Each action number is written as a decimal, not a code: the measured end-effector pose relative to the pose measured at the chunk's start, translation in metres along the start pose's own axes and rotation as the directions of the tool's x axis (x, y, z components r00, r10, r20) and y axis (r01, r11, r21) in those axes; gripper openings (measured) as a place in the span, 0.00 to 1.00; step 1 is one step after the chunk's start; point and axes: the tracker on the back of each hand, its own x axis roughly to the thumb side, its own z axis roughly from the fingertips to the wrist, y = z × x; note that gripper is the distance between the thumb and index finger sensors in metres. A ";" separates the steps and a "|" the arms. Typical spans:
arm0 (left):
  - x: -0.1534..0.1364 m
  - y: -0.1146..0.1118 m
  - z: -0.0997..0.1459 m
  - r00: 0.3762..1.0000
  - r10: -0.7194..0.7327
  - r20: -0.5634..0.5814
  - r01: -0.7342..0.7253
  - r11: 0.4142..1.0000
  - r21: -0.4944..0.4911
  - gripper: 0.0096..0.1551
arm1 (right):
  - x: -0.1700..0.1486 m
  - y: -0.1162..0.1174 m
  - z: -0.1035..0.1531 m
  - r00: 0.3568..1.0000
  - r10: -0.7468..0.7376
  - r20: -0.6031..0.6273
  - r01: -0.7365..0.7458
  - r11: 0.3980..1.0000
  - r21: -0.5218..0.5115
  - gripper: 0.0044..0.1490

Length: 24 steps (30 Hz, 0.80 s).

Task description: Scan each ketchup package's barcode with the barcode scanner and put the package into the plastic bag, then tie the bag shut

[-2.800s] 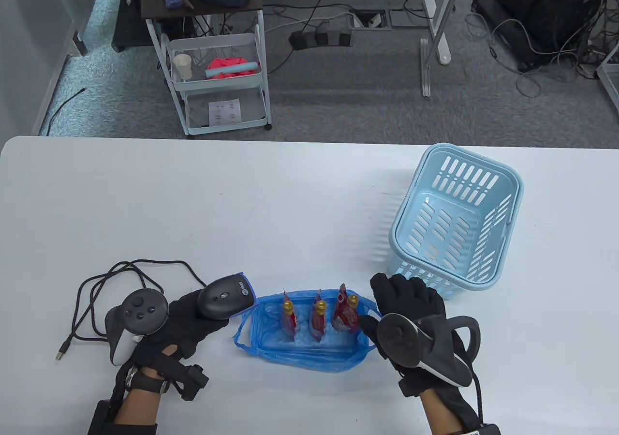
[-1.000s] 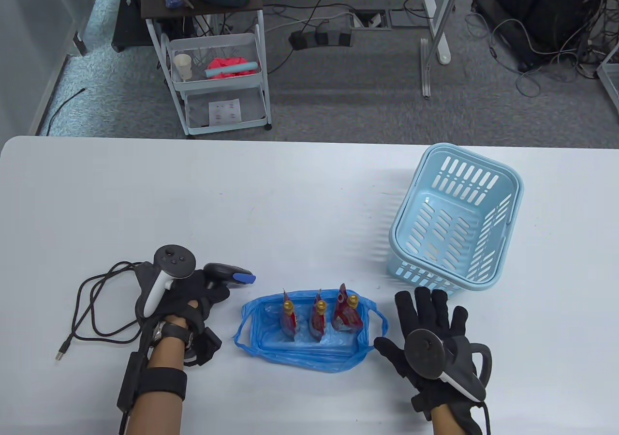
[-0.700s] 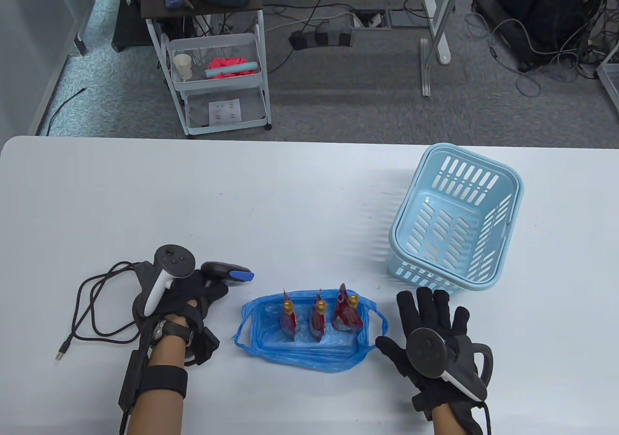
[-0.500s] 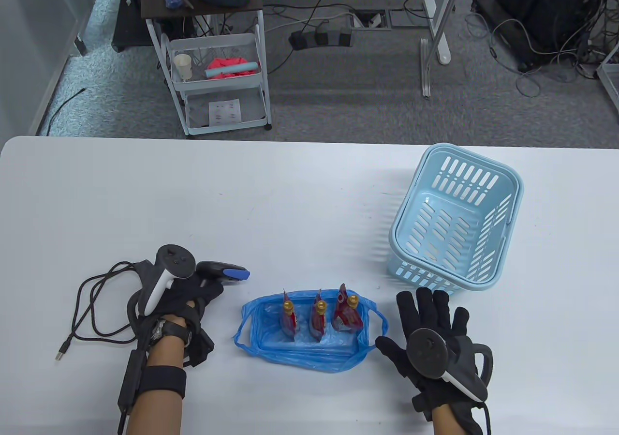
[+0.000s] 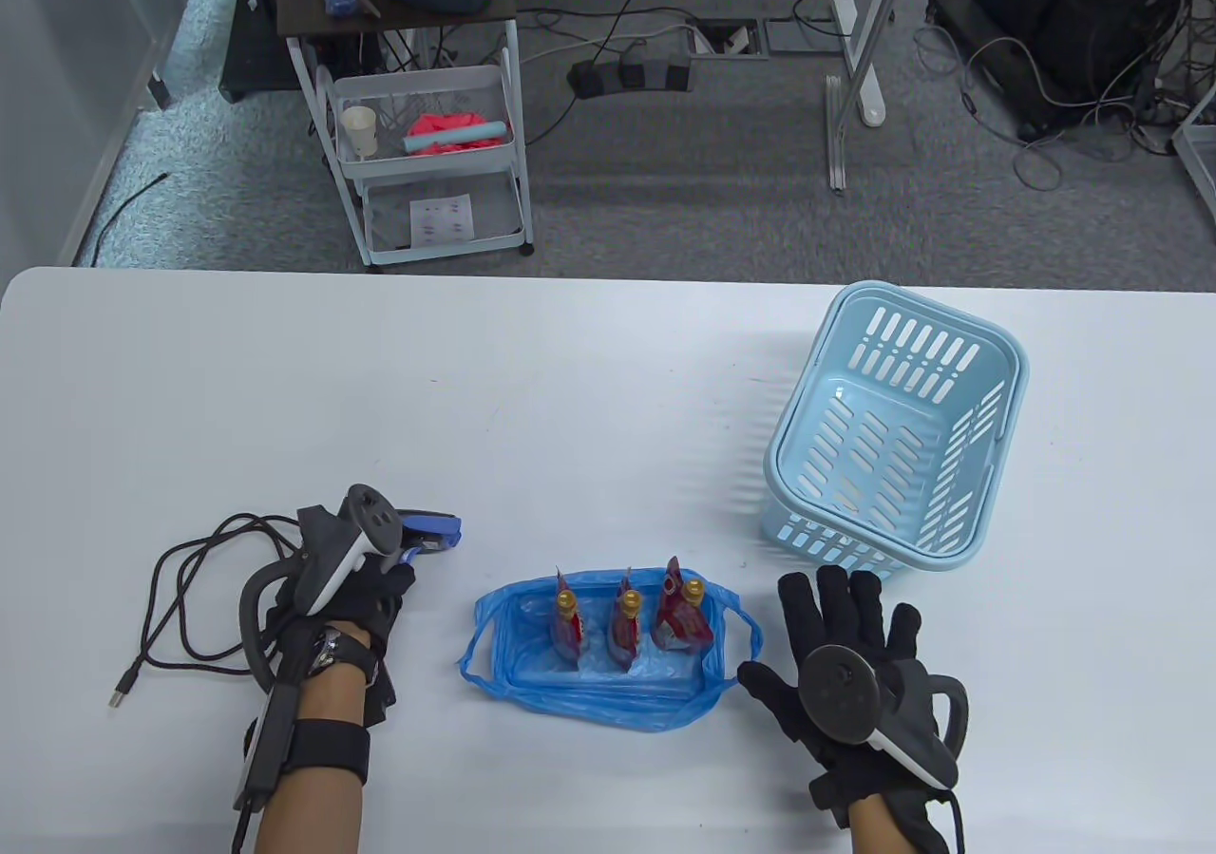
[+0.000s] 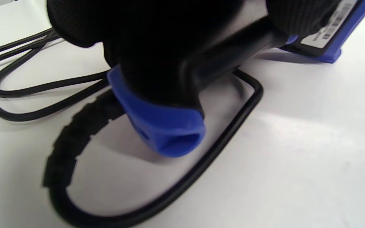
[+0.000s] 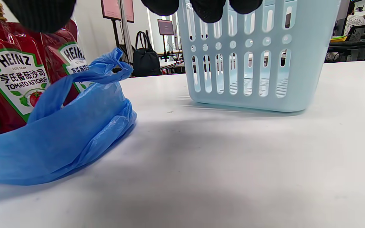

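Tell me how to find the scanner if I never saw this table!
Start at the blue bag near the table's front edge, with three ketchup packs standing in it. Look just left of it: the left hand grips the scanner by its handle. It is dark with blue trim, the only thing trailing a black cable.

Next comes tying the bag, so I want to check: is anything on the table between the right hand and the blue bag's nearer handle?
Nothing visible. The right hand lies open on the table beside the plastic bag; its nearer handle sits just beyond the thumb, with only bare table between.
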 end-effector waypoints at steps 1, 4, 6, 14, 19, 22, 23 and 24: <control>0.000 0.000 0.000 1.000 -0.007 -0.005 0.007 1.000 0.001 0.48 | 0.000 0.000 0.000 1.000 0.000 -0.002 0.000 1.000 0.002 0.59; 0.000 -0.001 0.000 1.000 -0.030 -0.007 0.031 1.000 0.001 0.48 | 0.000 0.000 0.000 1.000 -0.002 -0.001 0.002 1.000 0.005 0.59; -0.001 -0.001 0.001 1.000 -0.015 -0.002 0.015 1.000 0.001 0.48 | 0.000 0.001 0.000 1.000 -0.005 0.000 0.005 1.000 0.006 0.59; -0.005 0.007 0.008 1.000 -0.006 0.014 0.006 1.000 0.023 0.47 | 0.001 0.001 0.000 1.000 0.002 0.002 -0.002 1.000 0.011 0.59; -0.007 0.016 0.016 0.999 0.010 0.044 -0.012 0.998 0.060 0.47 | 0.000 0.001 0.000 1.000 -0.003 0.001 0.003 1.000 0.006 0.59; -0.004 0.026 0.027 0.994 0.024 0.111 -0.037 0.993 0.116 0.46 | 0.000 0.001 0.000 1.000 -0.007 0.002 0.007 1.000 0.006 0.59; -0.002 0.028 0.030 0.991 0.025 0.135 -0.044 0.989 0.140 0.45 | 0.000 0.001 0.000 1.000 -0.006 0.002 0.006 1.000 0.004 0.59; 0.000 0.031 0.036 0.984 0.030 0.175 -0.059 0.985 0.161 0.44 | 0.000 0.001 0.000 1.000 -0.007 0.002 0.007 1.000 0.004 0.59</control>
